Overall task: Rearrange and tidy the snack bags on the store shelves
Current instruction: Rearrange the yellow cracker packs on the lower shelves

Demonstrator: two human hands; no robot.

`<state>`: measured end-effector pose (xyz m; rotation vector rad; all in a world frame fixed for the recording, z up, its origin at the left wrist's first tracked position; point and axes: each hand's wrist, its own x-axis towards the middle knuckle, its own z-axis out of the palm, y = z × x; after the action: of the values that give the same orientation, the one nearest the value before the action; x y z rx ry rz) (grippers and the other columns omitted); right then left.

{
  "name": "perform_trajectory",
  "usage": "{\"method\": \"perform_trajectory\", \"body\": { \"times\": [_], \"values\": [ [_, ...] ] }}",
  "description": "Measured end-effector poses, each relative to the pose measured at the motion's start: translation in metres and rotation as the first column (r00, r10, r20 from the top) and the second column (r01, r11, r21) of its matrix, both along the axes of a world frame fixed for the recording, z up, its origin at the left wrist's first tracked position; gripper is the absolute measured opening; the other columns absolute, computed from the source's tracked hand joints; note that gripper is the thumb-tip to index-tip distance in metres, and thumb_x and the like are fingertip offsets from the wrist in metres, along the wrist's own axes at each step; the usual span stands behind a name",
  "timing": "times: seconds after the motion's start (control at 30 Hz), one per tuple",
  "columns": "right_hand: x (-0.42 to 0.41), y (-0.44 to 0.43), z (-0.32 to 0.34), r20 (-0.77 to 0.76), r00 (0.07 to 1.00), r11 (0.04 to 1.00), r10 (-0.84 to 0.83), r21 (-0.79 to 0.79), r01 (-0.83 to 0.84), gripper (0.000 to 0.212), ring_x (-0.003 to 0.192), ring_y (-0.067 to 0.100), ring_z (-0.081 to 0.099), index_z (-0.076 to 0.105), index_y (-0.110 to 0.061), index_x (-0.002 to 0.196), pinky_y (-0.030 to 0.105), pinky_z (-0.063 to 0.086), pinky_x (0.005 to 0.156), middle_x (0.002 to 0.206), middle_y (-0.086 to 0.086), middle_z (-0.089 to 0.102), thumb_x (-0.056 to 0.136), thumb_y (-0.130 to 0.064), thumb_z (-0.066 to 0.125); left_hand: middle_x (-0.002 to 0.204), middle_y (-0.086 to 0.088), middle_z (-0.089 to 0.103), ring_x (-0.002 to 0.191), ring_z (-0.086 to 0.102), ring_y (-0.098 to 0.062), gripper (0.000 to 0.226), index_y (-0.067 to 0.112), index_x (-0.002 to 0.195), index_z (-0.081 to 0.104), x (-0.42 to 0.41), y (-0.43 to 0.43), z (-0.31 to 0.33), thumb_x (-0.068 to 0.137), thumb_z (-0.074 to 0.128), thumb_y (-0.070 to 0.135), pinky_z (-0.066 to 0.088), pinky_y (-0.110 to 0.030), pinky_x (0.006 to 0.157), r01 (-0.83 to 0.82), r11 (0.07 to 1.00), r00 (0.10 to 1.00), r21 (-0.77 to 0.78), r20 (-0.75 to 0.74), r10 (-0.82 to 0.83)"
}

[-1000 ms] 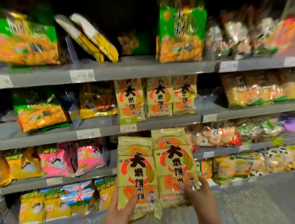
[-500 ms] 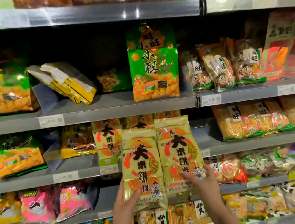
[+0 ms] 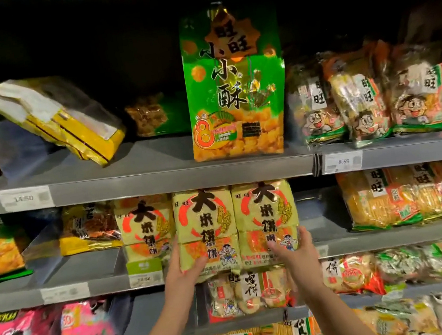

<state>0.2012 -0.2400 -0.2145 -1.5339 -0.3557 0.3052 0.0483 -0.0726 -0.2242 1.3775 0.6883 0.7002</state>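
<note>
Gripping two crinkly flat rice-cracker bags [image 3: 206,230], left hand [image 3: 184,272], right hand [image 3: 299,255]

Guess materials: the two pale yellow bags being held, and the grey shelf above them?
Left bag and right bag: thin printed plastic film, fairly matte; it wrinkles and shows a crease across the middle. Shelf: probably painted or coated metal, smooth grey satin finish, with a thin straight front edge; the look alone can't confirm it.
</note>
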Motion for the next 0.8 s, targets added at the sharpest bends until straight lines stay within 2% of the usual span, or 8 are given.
{"method": "perform_trajectory", "body": {
  "times": [0.07, 0.2, 0.3, 0.43, 0.57, 0.63, 0.7, 0.8],
  "values": [
    [0.013, 0.013, -0.010, -0.016, 1.000, 1.000, 0.000, 0.005, 0.000, 0.089, 0.129, 0.026, 0.042, 0.030, -0.028, 0.139, 0.053, 0.037, 0.104, 0.144, 0.000, 0.040, 0.066, -0.035, 0.080, 0.116, 0.041, 0.039, 0.104, 0.044, 0.017, 0.077, 0.063, 0.126, 0.025, 0.013, 0.013, -0.010, 0.076, 0.072, 0.027, 0.035, -0.018, 0.093, -0.007, 1.000, 1.000, 0.020, -0.028, 0.008],
    [0.025, 0.035, -0.027, -0.003, 0.998, 0.998, -0.059, -0.032, 0.059, 0.067, 0.119, 0.021, 0.052, 0.044, -0.034, 0.124, 0.046, 0.045, 0.097, 0.126, -0.009, 0.056, 0.068, -0.026, 0.080, 0.140, 0.015, 0.037, 0.128, 0.036, -0.012, 0.083, 0.043, 0.143, 0.017, 0.032, 0.032, -0.027, 0.080, 0.069, 0.028, 0.032, -0.036, 0.103, -0.053, 0.985, 0.982, 0.167, -0.170, 0.082],
    [0.031, 0.045, -0.033, 0.017, 0.997, 0.996, -0.077, -0.038, 0.077, 0.058, 0.101, 0.016, 0.063, 0.050, -0.042, 0.113, 0.049, 0.052, 0.089, 0.105, -0.011, 0.067, 0.065, -0.030, 0.081, 0.128, 0.009, 0.054, 0.116, 0.052, -0.015, 0.081, 0.040, 0.143, 0.017, 0.040, 0.037, -0.032, 0.081, 0.068, 0.026, 0.042, -0.030, 0.092, -0.065, 0.952, 0.971, 0.299, -0.200, 0.129],
    [0.043, 0.053, -0.035, 0.129, 0.987, 0.988, -0.096, -0.107, 0.110, 0.054, 0.098, 0.013, 0.062, 0.055, -0.043, 0.104, 0.046, 0.053, 0.085, 0.101, -0.011, 0.065, 0.056, -0.047, 0.079, 0.114, -0.004, 0.064, 0.093, 0.061, -0.016, 0.082, 0.025, 0.145, 0.017, 0.050, 0.033, -0.034, 0.080, 0.067, 0.030, 0.046, -0.020, 0.074, -0.155, 0.892, 0.914, 0.424, -0.281, 0.293],
    [0.045, 0.053, -0.041, 0.319, 0.934, 0.920, -0.162, -0.294, 0.260, 0.072, 0.110, 0.012, 0.042, 0.049, -0.030, 0.119, 0.033, 0.038, 0.091, 0.113, -0.006, 0.050, 0.056, -0.059, 0.070, 0.117, -0.011, 0.063, 0.097, 0.063, -0.026, 0.085, 0.023, 0.147, 0.010, 0.058, 0.026, -0.032, 0.082, 0.062, 0.038, 0.051, -0.032, 0.072, -0.182, 0.870, 0.872, 0.457, -0.335, 0.358],
    [0.040, 0.052, -0.043, 0.352, 0.915, 0.883, -0.197, -0.342, 0.321, 0.085, 0.111, 0.012, 0.037, 0.043, -0.025, 0.129, 0.030, 0.036, 0.089, 0.118, 0.000, 0.047, 0.057, -0.064, 0.066, 0.115, -0.011, 0.063, 0.094, 0.064, -0.028, 0.084, 0.020, 0.146, 0.011, 0.060, 0.026, -0.033, 0.081, 0.060, 0.043, 0.049, -0.030, 0.065, -0.182, 0.851, 0.850, 0.493, -0.357, 0.388],
    [0.034, 0.053, -0.045, 0.329, 0.913, 0.856, -0.241, -0.371, 0.359, 0.094, 0.116, 0.018, 0.038, 0.038, -0.019, 0.134, 0.036, 0.042, 0.089, 0.121, 0.004, 0.047, 0.058, -0.068, 0.064, 0.112, -0.011, 0.064, 0.094, 0.063, -0.028, 0.083, 0.016, 0.144, 0.018, 0.058, 0.024, -0.033, 0.079, 0.058, 0.049, 0.047, -0.029, 0.062, -0.181, 0.817, 0.822, 0.547, -0.372, 0.431],
    [0.024, 0.059, -0.046, 0.190, 0.925, 0.829, -0.329, -0.411, 0.379, 0.103, 0.119, 0.031, 0.045, 0.033, -0.009, 0.136, 0.048, 0.048, 0.089, 0.129, 0.012, 0.042, 0.058, -0.067, 0.064, 0.118, -0.016, 0.055, 0.105, 0.054, -0.033, 0.079, 0.009, 0.135, 0.032, 0.057, 0.022, -0.032, 0.075, 0.062, 0.051, 0.050, -0.040, 0.074, -0.218, 0.772, 0.782, 0.598, -0.365, 0.505]
  ]
}}
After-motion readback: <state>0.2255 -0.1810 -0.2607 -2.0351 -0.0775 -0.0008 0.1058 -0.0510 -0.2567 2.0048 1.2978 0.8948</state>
